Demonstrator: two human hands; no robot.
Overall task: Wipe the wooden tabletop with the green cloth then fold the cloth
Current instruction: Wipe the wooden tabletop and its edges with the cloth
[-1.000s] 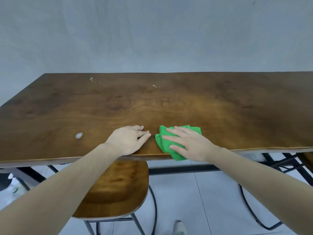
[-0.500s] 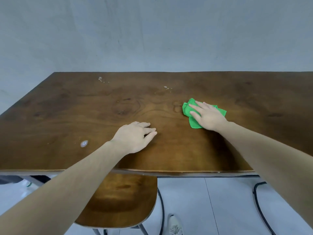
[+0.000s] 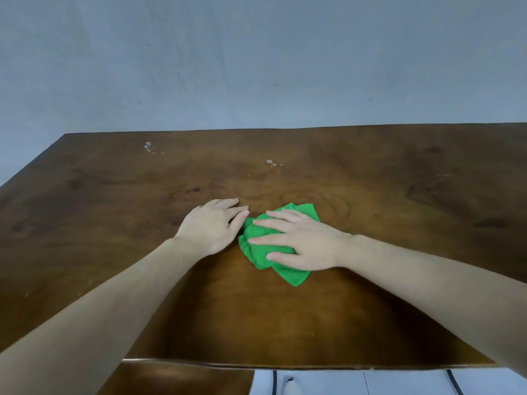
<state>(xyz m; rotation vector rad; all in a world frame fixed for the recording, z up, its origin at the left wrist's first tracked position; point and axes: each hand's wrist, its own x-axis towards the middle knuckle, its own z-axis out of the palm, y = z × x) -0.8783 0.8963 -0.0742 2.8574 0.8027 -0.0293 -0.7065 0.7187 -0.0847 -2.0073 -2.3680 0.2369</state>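
The right hand (image 3: 302,243) presses flat, fingers spread, on the bunched green cloth (image 3: 258,246); the left hand (image 3: 212,226) rests flat on the wooden tabletop (image 3: 399,209).

Single head-worn view, forward and down (close) over the wooden tabletop (image 3: 370,309).

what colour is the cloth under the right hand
Bright green, plain with no pattern; the cloth shows best in the head view.

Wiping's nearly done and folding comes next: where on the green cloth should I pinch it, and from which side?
Likely the near corner of the green cloth, from the table's near edge. It sticks out flat and bare past the right hand, which presses the bunched middle; the left hand crowds the cloth's left edge.
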